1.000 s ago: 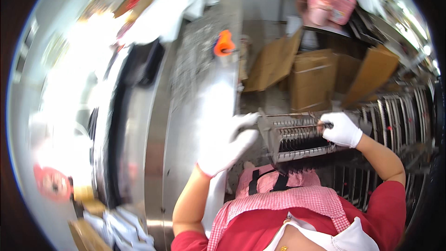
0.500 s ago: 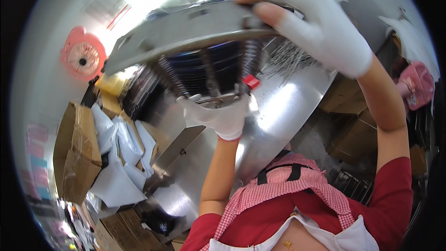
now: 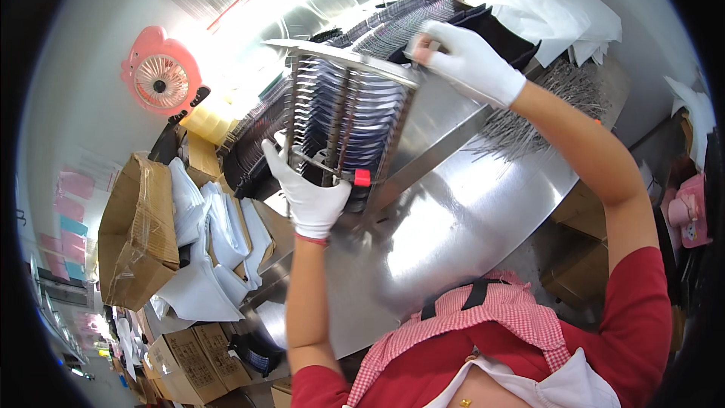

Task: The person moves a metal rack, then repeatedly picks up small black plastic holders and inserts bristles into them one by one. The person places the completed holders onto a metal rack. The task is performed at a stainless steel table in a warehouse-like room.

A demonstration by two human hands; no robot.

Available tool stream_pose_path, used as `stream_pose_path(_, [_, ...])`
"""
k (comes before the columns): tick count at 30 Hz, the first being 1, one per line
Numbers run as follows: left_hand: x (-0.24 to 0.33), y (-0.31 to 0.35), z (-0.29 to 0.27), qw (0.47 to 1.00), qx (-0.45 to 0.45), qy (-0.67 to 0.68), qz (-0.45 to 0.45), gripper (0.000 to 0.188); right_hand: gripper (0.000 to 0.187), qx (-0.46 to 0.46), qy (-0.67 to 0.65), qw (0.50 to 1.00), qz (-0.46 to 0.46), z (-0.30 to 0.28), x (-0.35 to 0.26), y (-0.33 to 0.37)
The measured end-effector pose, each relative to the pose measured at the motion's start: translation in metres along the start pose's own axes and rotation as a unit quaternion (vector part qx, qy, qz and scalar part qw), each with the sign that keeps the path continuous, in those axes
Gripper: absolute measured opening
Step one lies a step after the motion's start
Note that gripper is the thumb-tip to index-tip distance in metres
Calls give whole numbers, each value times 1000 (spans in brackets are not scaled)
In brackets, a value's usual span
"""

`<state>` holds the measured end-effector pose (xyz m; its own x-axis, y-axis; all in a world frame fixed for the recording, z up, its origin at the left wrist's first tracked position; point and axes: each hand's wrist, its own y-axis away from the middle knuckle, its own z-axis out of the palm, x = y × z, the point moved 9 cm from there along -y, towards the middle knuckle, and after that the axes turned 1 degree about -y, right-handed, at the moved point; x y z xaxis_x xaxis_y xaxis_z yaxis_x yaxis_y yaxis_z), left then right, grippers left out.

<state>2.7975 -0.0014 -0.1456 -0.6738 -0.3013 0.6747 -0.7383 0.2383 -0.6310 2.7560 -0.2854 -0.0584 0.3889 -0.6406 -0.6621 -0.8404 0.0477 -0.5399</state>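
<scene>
My left hand (image 3: 313, 200), in a white glove with bare fingertips, grips the lower end of a metal rack (image 3: 355, 60). The rack is tilted up, with notched rods running between its end plates. Stacked between those rods are several dark, curved, glossy pieces (image 3: 374, 125). A red clip (image 3: 362, 177) sits at the rack's lower end, beside my left hand. Just past the upper plate's right corner is my right hand (image 3: 472, 68), gloved too, its thumb and fingers pinched together. Whatever lies in that pinch, if anything, is too small and blurred to make out.
A shiny metal table (image 3: 453, 211) carries a heap of thin wires (image 3: 540, 109) on the right. Rows of dark curved pieces (image 3: 393, 23) and white sheets (image 3: 540, 11) lie at the back. On the left are a pink fan (image 3: 160, 79) and an open cardboard box (image 3: 136, 230).
The rack has moved lower and tipped, so its stacked pieces now show. My right hand has come off the top plate to its right corner. My left hand has shifted left with the rack.
</scene>
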Motion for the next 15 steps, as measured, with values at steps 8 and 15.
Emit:
stream_pose_path(8, [-23, -38, 20, 944, -252, -208, 48, 112, 22, 319, -290, 801, 416, -100, 271, 61])
stream_pose_path(15, [-5, -37, 37, 925, -303, -214, 84, 109, 39, -177, -373, 745, 525, 95, 216, 11])
